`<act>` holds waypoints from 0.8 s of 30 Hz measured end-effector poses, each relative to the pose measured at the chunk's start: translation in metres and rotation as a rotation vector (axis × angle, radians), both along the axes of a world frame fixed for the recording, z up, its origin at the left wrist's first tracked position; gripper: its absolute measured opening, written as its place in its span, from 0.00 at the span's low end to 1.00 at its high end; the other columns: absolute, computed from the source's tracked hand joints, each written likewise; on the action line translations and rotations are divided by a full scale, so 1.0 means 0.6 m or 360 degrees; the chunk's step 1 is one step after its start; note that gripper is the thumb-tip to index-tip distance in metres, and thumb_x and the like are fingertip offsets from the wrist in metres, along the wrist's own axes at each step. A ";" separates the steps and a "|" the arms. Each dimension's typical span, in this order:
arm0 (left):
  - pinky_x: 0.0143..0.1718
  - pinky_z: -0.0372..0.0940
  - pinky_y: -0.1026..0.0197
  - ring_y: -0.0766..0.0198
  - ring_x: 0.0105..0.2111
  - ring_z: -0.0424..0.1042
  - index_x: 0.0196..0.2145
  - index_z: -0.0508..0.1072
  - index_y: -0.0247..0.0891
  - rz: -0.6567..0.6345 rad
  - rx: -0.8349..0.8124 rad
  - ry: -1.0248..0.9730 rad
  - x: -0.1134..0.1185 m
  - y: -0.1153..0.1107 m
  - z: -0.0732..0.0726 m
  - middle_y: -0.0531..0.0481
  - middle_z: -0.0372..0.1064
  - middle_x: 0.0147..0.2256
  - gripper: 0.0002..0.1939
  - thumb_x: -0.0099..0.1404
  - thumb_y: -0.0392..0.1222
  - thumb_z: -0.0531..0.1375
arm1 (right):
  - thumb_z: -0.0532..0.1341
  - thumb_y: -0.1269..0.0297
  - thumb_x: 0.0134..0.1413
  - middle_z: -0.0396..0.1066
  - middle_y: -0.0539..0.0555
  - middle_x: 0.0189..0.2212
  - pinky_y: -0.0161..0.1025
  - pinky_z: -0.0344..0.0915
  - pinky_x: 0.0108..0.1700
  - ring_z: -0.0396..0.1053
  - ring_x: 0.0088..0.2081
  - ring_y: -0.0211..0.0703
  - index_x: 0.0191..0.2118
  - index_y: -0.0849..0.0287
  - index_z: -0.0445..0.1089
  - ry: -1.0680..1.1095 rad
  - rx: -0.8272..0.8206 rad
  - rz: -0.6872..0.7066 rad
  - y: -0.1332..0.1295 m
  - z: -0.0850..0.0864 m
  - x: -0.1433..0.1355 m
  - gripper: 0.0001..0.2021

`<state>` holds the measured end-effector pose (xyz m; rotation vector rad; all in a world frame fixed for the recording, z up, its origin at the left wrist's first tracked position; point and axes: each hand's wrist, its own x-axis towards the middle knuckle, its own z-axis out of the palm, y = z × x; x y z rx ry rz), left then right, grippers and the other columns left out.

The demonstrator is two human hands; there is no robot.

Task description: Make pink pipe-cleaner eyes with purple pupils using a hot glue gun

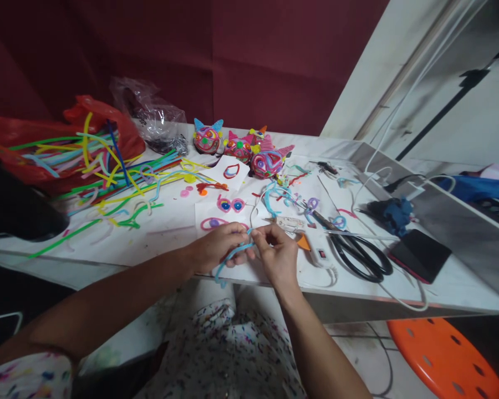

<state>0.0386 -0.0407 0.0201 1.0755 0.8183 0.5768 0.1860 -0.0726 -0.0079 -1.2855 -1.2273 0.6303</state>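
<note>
A light-blue pipe cleaner (233, 254) is pinched between my two hands above the table's front edge, its curled end hanging down at the left. My left hand (222, 244) grips it with thumb and fingers closed. Fingertips of my right hand (276, 249) pinch the same strip close beside the left thumb. Just beyond the hands lie a pink spectacle-like shape with blue eyes (231, 204) and a pink loop with a purple centre (213, 223), on white paper. To the right are a white glue gun (318, 249) and large black-handled scissors (360, 255).
Colourful pipe cleaners (103, 177) spill from a red bag (108, 124) at the left. Several decorated cat-like heads (208, 137) stand at the back. A black phone-like slab (421, 255) and white cables lie at the right. An orange stool (444, 354) stands below.
</note>
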 end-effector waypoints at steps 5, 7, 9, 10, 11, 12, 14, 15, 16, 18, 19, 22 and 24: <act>0.14 0.40 0.72 0.78 0.13 0.54 0.29 0.62 0.38 0.0066 0.0151 0.0124 -0.002 0.001 -0.002 0.55 0.69 0.22 0.16 0.54 0.47 0.66 | 0.66 0.49 0.49 0.66 0.46 0.17 0.35 0.55 0.23 0.58 0.20 0.36 0.27 0.56 0.71 0.0264 -0.0177 0.0214 0.002 0.002 0.007 0.15; 0.15 0.41 0.72 0.77 0.14 0.54 0.29 0.63 0.38 0.0079 0.0220 0.0207 -0.005 0.001 -0.004 0.55 0.69 0.22 0.16 0.55 0.47 0.66 | 0.68 0.46 0.46 0.67 0.46 0.16 0.34 0.53 0.20 0.55 0.17 0.35 0.28 0.56 0.71 0.0374 -0.0285 0.0344 0.003 0.007 0.013 0.18; 0.15 0.42 0.71 0.77 0.14 0.55 0.30 0.64 0.38 0.0082 0.0292 0.0278 -0.008 0.003 -0.007 0.55 0.70 0.22 0.15 0.55 0.48 0.66 | 0.70 0.43 0.41 0.68 0.46 0.16 0.34 0.51 0.18 0.54 0.15 0.33 0.28 0.57 0.71 0.0437 -0.0369 0.0416 0.003 0.012 0.019 0.21; 0.15 0.43 0.71 0.76 0.14 0.55 0.30 0.64 0.38 0.0074 0.0326 0.0304 -0.009 0.004 -0.009 0.56 0.69 0.22 0.15 0.55 0.48 0.66 | 0.71 0.42 0.39 0.68 0.46 0.15 0.33 0.51 0.18 0.54 0.15 0.33 0.27 0.57 0.71 0.0450 -0.0392 0.0428 0.004 0.014 0.022 0.22; 0.15 0.43 0.71 0.76 0.14 0.54 0.30 0.65 0.38 0.0059 0.0362 0.0323 -0.011 0.005 -0.010 0.56 0.69 0.22 0.15 0.55 0.48 0.66 | 0.71 0.42 0.39 0.68 0.46 0.15 0.33 0.50 0.17 0.54 0.14 0.32 0.27 0.57 0.71 0.0454 -0.0404 0.0435 0.004 0.016 0.024 0.22; 0.16 0.44 0.70 0.76 0.14 0.54 0.30 0.66 0.37 0.0039 0.0398 0.0337 -0.012 0.006 -0.010 0.56 0.69 0.21 0.15 0.55 0.48 0.65 | 0.72 0.42 0.38 0.67 0.46 0.14 0.33 0.50 0.17 0.54 0.14 0.32 0.26 0.58 0.71 0.0454 -0.0411 0.0443 0.004 0.017 0.027 0.23; 0.16 0.45 0.70 0.76 0.14 0.54 0.29 0.67 0.37 -0.0004 0.0461 0.0368 -0.013 0.007 -0.009 0.55 0.69 0.21 0.14 0.55 0.49 0.65 | 0.71 0.42 0.38 0.66 0.46 0.13 0.32 0.50 0.17 0.54 0.14 0.32 0.26 0.58 0.71 0.0448 -0.0416 0.0469 0.005 0.018 0.031 0.22; 0.16 0.45 0.70 0.76 0.15 0.54 0.29 0.67 0.37 -0.0022 0.0480 0.0384 -0.014 0.007 -0.008 0.55 0.69 0.20 0.15 0.54 0.49 0.66 | 0.71 0.43 0.38 0.66 0.45 0.13 0.32 0.51 0.17 0.54 0.14 0.32 0.25 0.58 0.71 0.0445 -0.0418 0.0486 0.005 0.018 0.033 0.22; 0.16 0.46 0.70 0.75 0.15 0.54 0.29 0.68 0.37 -0.0035 0.0490 0.0399 -0.014 0.008 -0.006 0.55 0.69 0.20 0.15 0.54 0.49 0.66 | 0.71 0.43 0.38 0.65 0.45 0.12 0.32 0.52 0.17 0.55 0.14 0.32 0.25 0.58 0.71 0.0442 -0.0422 0.0502 0.004 0.017 0.035 0.21; 0.16 0.46 0.70 0.75 0.15 0.54 0.28 0.68 0.37 -0.0039 0.0485 0.0419 -0.015 0.008 -0.001 0.55 0.68 0.20 0.14 0.54 0.49 0.66 | 0.72 0.45 0.39 0.66 0.46 0.13 0.33 0.53 0.18 0.56 0.14 0.33 0.25 0.58 0.72 0.0431 -0.0409 0.0548 0.003 0.015 0.040 0.20; 0.16 0.46 0.70 0.76 0.15 0.53 0.28 0.68 0.37 -0.0034 0.0477 0.0424 -0.016 0.008 0.002 0.56 0.68 0.20 0.14 0.54 0.49 0.65 | 0.72 0.45 0.40 0.66 0.46 0.14 0.33 0.54 0.18 0.57 0.15 0.33 0.27 0.58 0.73 0.0421 -0.0381 0.0578 0.002 0.013 0.043 0.20; 0.16 0.45 0.70 0.76 0.14 0.53 0.27 0.67 0.37 -0.0010 0.0436 0.0447 -0.017 0.007 0.008 0.56 0.68 0.19 0.13 0.55 0.47 0.65 | 0.72 0.50 0.44 0.72 0.48 0.21 0.35 0.62 0.24 0.65 0.22 0.38 0.37 0.57 0.78 0.0273 -0.0193 0.0649 -0.001 0.006 0.054 0.17; 0.16 0.45 0.70 0.76 0.15 0.53 0.28 0.68 0.37 -0.0006 0.0382 0.0456 -0.018 0.005 0.011 0.55 0.68 0.19 0.13 0.55 0.47 0.66 | 0.73 0.53 0.46 0.75 0.50 0.27 0.38 0.66 0.31 0.70 0.28 0.41 0.42 0.55 0.80 0.0021 -0.0045 0.0672 -0.003 0.002 0.062 0.17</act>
